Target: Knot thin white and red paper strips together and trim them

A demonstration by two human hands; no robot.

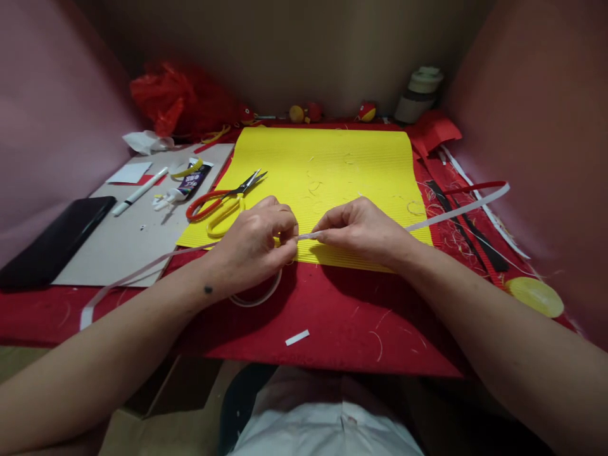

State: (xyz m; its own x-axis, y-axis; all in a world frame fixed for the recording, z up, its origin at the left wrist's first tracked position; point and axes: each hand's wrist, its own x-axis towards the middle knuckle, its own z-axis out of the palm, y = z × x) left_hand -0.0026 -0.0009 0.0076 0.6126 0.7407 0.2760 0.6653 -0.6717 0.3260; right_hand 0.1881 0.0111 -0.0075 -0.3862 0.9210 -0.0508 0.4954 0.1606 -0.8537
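Observation:
Between my two hands runs a long narrow white strip (308,235), held just above the front of a yellow corrugated sheet (327,171). My left hand (261,240) pinches it with fingers closed. A short way to the right, my right hand (361,231) grips the same strip between thumb and fingers. One end trails left past my forearm; the other sticks out to the right, where a red side shows at its bend. Scissors (225,202) with red and yellow handles lie beyond my left hand. Under that hand sits a roll of tape (259,299), partly hidden.
On the left, a grey board (123,247) carries a black case (57,240), a white marker (141,191) and a dark glue tube (194,179). A red plastic bag (178,98), small round figures (367,111) and a bottle (420,95) stand behind. Scraps and a yellow disc (534,296) lie right.

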